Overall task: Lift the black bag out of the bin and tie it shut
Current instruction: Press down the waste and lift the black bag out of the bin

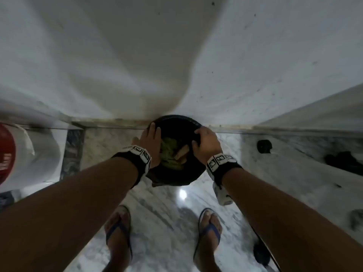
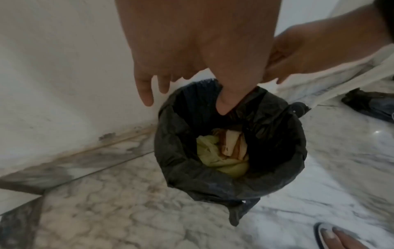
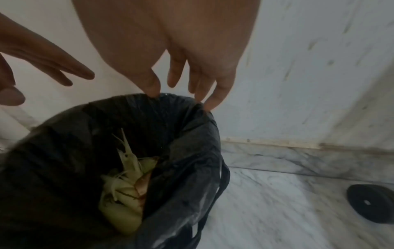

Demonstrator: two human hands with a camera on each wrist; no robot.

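Both my hands at the black bag [image 1: 172, 175], which sits in the bin on the floor by the wall.

My left hand [image 1: 150, 143] is spread at its left rim; my right hand [image 1: 206, 144] curls over the right rim, perhaps touching rather than gripping.

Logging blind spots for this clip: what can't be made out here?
- Bin: the black bag folded over the rim covers it in every view.
- Left hand fingertips: head view, lost against the dark bag; its grip is unclear.
- Rubbish: both wrist views, lower part sunk in shadow.
- Dark object on the floor: head view, too small to name.
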